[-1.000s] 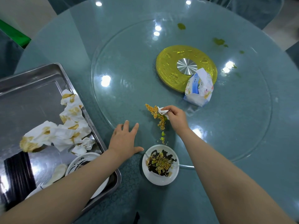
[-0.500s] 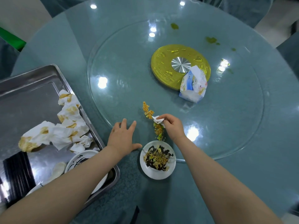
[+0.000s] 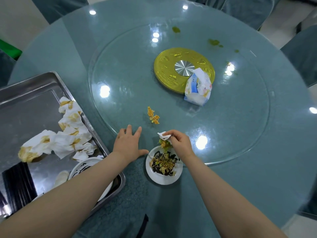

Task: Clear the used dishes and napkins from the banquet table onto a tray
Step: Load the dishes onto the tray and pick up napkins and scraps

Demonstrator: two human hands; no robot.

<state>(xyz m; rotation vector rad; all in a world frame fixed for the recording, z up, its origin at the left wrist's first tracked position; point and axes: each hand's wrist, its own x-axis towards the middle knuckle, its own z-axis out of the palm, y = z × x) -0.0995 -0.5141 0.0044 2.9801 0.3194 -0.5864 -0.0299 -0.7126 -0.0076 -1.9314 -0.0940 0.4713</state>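
Right hand (image 3: pixel 180 143), lower centre of frame: fingers pinched on a small white napkin (image 3: pixel 164 136), knuckles curled. A clump of yellow-green scraps (image 3: pixel 164 143) sits under the napkin, right at the upper rim of the plate (image 3: pixel 163 166).

Left hand (image 3: pixel 128 143): flat on the table (image 3: pixel 68 54), fingers spread, holding nothing. Thumb tip reaches just beside the plate's left rim; cannot tell if it touches.

Plate: small, white, round, just below the near edge of the glass turntable (image 3: pixel 240 117). Holds dark sauce smears plus shredded yellow and green leftovers.

More scraps (image 3: pixel 153 115): a small yellow pile on the glass, above and between the hands, apart from both.

Tray (image 3: pixel 30 85): steel, left edge of frame, partly under the left forearm. Inside: a heap of stained napkins (image 3: pixel 65 134) in the middle, a white dish (image 3: pixel 82 167) with dark sauce marks at the near end, a spoon (image 3: pixel 61 176) just left of the dish, a dark bundle (image 3: pixel 18 184) at lower left, too blurred to identify.

Turntable centre: gold disc (image 3: pixel 164 69) with a silver hub (image 3: pixel 184 68). A tissue pack (image 3: pixel 198 87), white with blue print, lies on the glass, overlapping the disc's lower right edge.

Green smears (image 3: pixel 214 42) on the glass, upper right of frame, well apart from the hands.
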